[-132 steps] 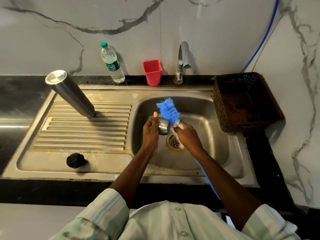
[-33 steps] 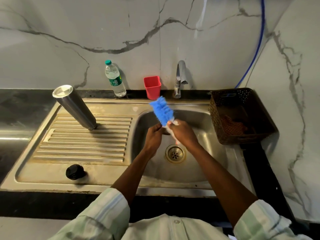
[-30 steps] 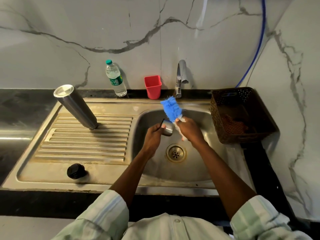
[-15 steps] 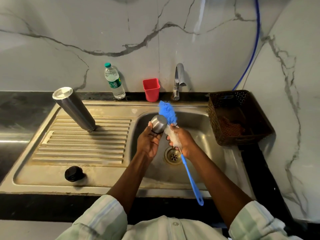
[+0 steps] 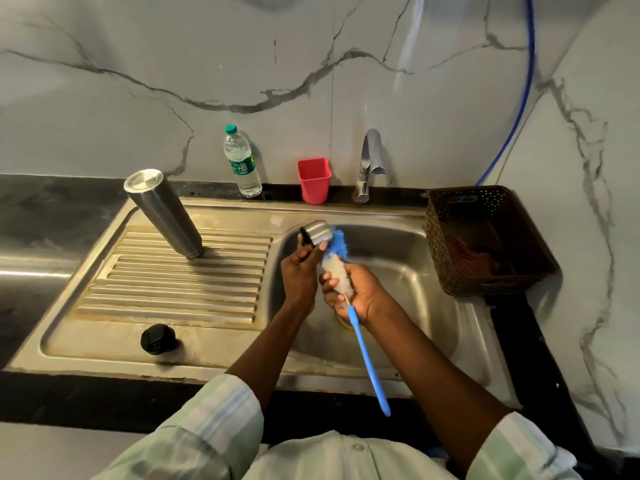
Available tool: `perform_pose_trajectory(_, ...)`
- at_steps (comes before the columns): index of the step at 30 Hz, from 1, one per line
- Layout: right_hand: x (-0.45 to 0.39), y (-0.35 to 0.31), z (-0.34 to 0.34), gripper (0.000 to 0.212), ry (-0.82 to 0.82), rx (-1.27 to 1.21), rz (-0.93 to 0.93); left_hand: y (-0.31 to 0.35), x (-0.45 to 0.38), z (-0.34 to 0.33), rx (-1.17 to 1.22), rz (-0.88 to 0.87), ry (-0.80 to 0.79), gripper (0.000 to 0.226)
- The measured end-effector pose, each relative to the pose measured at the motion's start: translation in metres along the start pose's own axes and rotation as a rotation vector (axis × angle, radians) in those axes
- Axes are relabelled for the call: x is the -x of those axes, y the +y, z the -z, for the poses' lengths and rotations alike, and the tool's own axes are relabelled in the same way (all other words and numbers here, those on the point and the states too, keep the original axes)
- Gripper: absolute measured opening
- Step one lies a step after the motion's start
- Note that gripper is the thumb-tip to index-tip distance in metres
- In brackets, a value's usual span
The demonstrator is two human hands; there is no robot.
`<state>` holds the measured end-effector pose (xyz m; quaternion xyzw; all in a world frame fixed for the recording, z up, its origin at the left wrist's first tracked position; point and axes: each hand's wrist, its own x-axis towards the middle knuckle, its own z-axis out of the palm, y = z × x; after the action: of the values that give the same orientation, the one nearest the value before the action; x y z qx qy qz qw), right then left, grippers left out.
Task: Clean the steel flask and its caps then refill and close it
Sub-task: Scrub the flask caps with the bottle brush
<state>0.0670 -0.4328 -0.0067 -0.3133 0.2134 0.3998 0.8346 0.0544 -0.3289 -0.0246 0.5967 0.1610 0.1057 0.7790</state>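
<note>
Over sink (image 5: pixel 408 237), left hand (image 5: pixel 299 271) holding steel cap (image 5: pixel 317 232), right hand (image 5: pixel 356 292) gripping brush (image 5: pixel 337 268)

Flask (image 5: pixel 164 213), cap (image 5: pixel 157 339) on drainboard (image 5: pixel 104 344)

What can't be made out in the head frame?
- Sink drain: hidden behind the right hand.
- Inside of the steel cap in the left hand: faces away from the camera.
- Mouth of the inverted steel flask: down on the drainboard.
- Water bottle label: too small to read.
- Brown basket contents: dark, indistinct.
- Blue hose: cut by the top edge.
</note>
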Motion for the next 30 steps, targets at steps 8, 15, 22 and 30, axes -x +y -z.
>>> perform_pose_trajectory(8,-0.005,0.006,-0.013,0.031,-0.013,0.016,-0.045,0.007,0.0,0.015,-0.002,-0.017,0.096,0.024)
perform_pose_trajectory(15,-0.017,0.028,-0.035,0.031,0.014,0.155,-0.013,0.013,0.004,0.044,0.044,0.07,0.216,0.029)
perform_pose_trajectory(22,-0.034,0.042,-0.046,0.031,0.058,0.264,0.053,0.037,0.009,0.072,0.093,0.06,0.095,0.019)
perform_pose_trajectory(30,-0.036,0.062,-0.069,0.028,0.186,0.551,0.313,0.056,-0.026,0.114,0.464,0.317,0.14,0.013)
